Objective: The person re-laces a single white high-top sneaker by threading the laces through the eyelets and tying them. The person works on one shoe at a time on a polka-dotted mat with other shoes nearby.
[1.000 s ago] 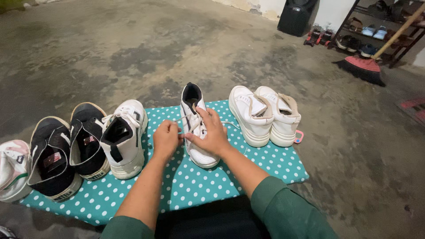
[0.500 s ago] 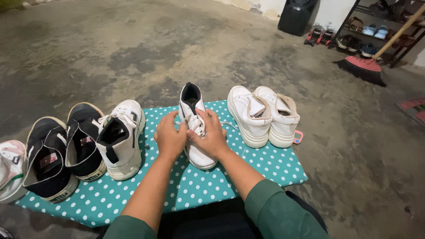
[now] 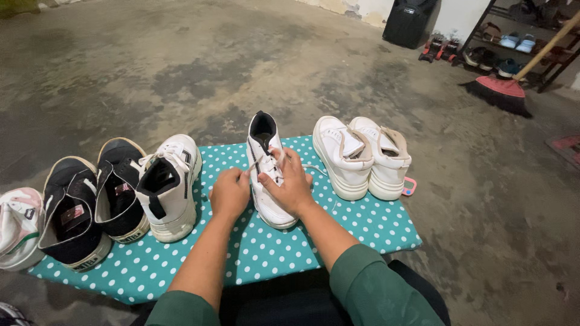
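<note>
A: Looking down from the head camera, what are the hands on?

B: Both are on a white sneaker [image 3: 267, 175] with a black lining, which stands toe toward the person near the middle of a teal polka-dot cloth [image 3: 272, 241] spread on the concrete floor [image 3: 181, 66]. The left hand [image 3: 229, 193] sits at the shoe's left side, fingers curled in narrow around what looks like a white lace [image 3: 266, 162]. The right hand [image 3: 292, 184] lies over the top of the shoe, fingers bent and pinched on the lace above the eyelets.

A: Can you see the lace ends?

B: One thin white strand trails off to the right, toward the next pair. The rest is hidden under the fingers.

A: What is around it?

B: To the right, a pair of chunky white shoes [image 3: 360, 156] stands side by side on the cloth, with a small pink thing [image 3: 409, 186] just beside them at the cloth's edge. To the left stands a white high-top [image 3: 169, 187], then two black sneakers [image 3: 93, 205], then a white shoe [image 3: 18, 226] at the frame's edge.

A: And farther off?

B: A red broom [image 3: 504, 90] leans at the upper right, near a shoe rack [image 3: 519, 42] holding several pairs, and a black bin [image 3: 408, 23] stands by the wall.
</note>
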